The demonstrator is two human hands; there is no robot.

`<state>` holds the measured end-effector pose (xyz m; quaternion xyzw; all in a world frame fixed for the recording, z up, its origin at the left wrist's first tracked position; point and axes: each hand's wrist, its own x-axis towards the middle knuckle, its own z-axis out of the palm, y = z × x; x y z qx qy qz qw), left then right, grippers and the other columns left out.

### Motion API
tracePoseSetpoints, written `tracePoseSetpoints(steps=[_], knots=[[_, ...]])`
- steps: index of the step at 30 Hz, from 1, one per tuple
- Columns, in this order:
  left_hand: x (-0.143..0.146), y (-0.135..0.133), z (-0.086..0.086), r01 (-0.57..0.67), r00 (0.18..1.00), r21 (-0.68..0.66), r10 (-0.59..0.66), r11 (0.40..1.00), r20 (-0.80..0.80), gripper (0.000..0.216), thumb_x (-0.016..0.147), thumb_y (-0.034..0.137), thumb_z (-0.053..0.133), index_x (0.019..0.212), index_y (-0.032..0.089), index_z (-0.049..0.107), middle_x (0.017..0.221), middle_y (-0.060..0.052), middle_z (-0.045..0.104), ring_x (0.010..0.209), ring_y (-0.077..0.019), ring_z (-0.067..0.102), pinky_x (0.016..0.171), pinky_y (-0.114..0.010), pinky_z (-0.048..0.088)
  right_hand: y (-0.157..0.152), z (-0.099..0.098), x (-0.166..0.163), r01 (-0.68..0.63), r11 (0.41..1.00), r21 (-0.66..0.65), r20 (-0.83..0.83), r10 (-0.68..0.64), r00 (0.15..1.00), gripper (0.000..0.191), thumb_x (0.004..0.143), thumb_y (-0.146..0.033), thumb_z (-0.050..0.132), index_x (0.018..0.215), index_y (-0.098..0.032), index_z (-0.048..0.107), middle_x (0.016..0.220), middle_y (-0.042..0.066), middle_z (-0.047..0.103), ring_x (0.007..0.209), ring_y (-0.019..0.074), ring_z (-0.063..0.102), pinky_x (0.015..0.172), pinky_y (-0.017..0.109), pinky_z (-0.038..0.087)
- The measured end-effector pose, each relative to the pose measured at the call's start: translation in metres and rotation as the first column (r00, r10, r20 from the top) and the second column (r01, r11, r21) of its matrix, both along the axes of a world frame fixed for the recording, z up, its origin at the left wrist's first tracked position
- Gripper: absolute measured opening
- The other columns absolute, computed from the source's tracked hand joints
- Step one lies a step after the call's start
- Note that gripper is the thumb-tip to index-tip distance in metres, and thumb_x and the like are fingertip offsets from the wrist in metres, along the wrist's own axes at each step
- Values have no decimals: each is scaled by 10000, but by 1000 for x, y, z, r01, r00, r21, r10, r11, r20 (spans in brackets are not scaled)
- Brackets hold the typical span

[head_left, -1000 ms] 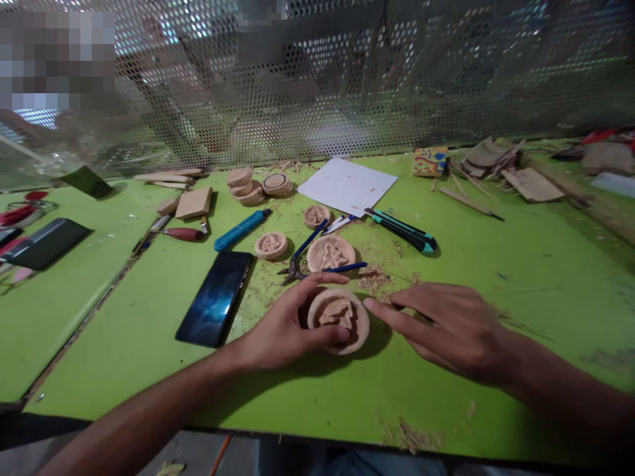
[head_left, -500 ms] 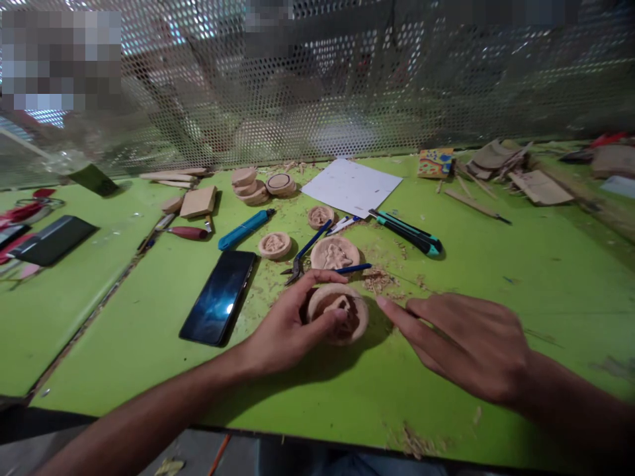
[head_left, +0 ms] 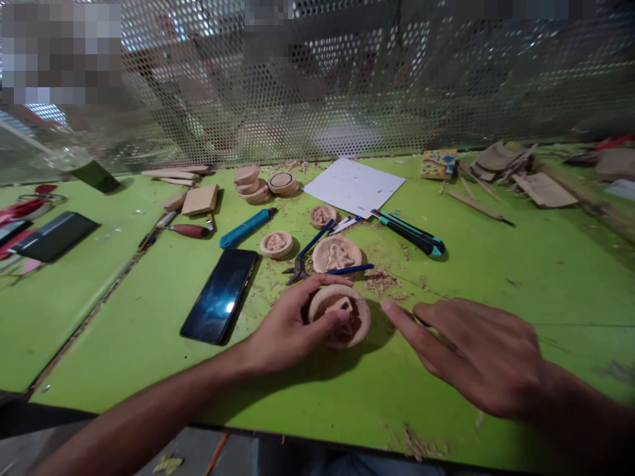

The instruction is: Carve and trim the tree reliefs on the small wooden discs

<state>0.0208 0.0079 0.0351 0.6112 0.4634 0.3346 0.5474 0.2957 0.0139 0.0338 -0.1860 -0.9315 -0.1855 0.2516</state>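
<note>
The round pale wooden disc with a figure carved in relief inside its raised rim lies on the bright green worktop, about midway along the near edge and a little back from it. The left hand is closed on it: the index finger bends over the far rim and the thumb lies across the near side, its tip on the carving. The right hand is empty, its fingers apart and stretched low over the worktop. Its index fingertip is just beside the right rim of the disc, with a narrow gap — it does not touch.

To my judgement, the hold is best when it presses on the rim only, because a thumb on the relief hides the carving and can rub the fine detail. The disc seems slightly tilted toward the person; whether its base sits flat I cannot tell. Loose pale wood shavings lie just behind it toward the far edge, so a seat on a clean spot would stop it from rocking. Close behind the left fingers are the blue-handled pliers and a larger carved wooden disc, and a black smartphone lies to the left — the hands should take care not to push these.
</note>
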Motion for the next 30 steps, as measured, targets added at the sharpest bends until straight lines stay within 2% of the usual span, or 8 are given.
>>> tracePoseSetpoints(steps=[6,17,30], knots=[[0,-1,-3,-1,1000,-1,1,1000,-25,339,917,315,699,1214,162,643,1141,-101,724,994,-228,689,894,-373,577,1,-2,-2,-10,1000,7,3,10,1000,339,1046,-45,454,1363,-8,569,984,118,661,859,233,635,722,378,467],[-3,0,-2,49,999,-44,-48,998,20,346,896,232,694,1232,167,644,1099,-60,724,936,-182,678,805,-273,549,5,5,-4,-42,999,16,-14,42,999,320,1075,-37,367,1300,-9,591,941,108,653,832,218,643,743,361,461],[-2,0,1,19,999,-76,-17,997,33,364,864,191,707,1216,154,622,1070,-55,703,919,-172,663,809,-272,543,4,3,-5,-28,999,41,-12,29,1000,317,1045,-29,431,1306,1,609,929,120,653,802,238,646,684,376,432]])
